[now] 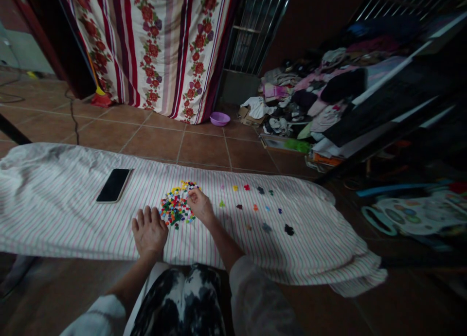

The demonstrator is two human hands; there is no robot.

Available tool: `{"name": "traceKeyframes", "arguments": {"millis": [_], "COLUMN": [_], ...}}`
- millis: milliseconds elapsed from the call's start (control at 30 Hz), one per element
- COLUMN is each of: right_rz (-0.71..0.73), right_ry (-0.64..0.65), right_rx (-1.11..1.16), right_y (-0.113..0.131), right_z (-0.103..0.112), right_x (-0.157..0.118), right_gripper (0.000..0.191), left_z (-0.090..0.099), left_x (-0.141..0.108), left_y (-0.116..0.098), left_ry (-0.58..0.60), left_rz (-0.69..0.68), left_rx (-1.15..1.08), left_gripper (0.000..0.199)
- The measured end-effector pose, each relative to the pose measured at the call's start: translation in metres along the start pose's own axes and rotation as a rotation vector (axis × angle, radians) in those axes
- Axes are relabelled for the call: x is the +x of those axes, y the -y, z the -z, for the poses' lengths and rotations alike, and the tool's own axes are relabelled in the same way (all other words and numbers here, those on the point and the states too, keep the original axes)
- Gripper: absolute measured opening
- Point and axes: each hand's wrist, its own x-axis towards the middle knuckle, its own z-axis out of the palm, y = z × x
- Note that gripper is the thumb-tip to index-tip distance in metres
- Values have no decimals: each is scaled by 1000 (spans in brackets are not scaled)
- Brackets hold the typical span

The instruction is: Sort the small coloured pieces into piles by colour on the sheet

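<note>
A heap of small multicoloured pieces lies on the striped cloth, the pieces too small to name. My left hand rests flat on the cloth at the heap's near left edge, fingers stretched out and holding nothing. Over the heap's right side is my right hand, its fingers pinched together; what is between the fingertips, if anything, is hidden. To the right, little single-colour groups sit in loose rows, among them a red group, a yellow group, a light green group and a black group.
A phone with a dark screen lies on the cloth to the left. Beyond the cloth are a tiled floor, a purple basin, a floral striped curtain and a red broom. Clothes are piled at the right.
</note>
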Motion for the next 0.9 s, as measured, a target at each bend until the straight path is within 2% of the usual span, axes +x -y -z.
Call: {"name": "traceKeyframes", "arguments": {"millis": [167, 433, 733, 900], "right_rz": [-29, -81, -311, -388], "right_ry": [-57, -59, -164, -217], "right_rx": [352, 539, 806, 1008], "right_y": [-9, -1, 5, 7], "right_z": [-5, -1, 14, 23], "right_x": [-9, -25, -50, -58], "right_gripper": [12, 16, 21, 23], "left_z": [-3, -1, -1, 3], "left_x": [1, -1, -2, -1], "left_y": [0, 1, 1, 0], "left_ry": [-1, 0, -5, 20], "left_rz": [-1, -5, 2, 16], "left_rx": [-2, -5, -38, -42], "left_gripper": [47, 47, 47, 48]}}
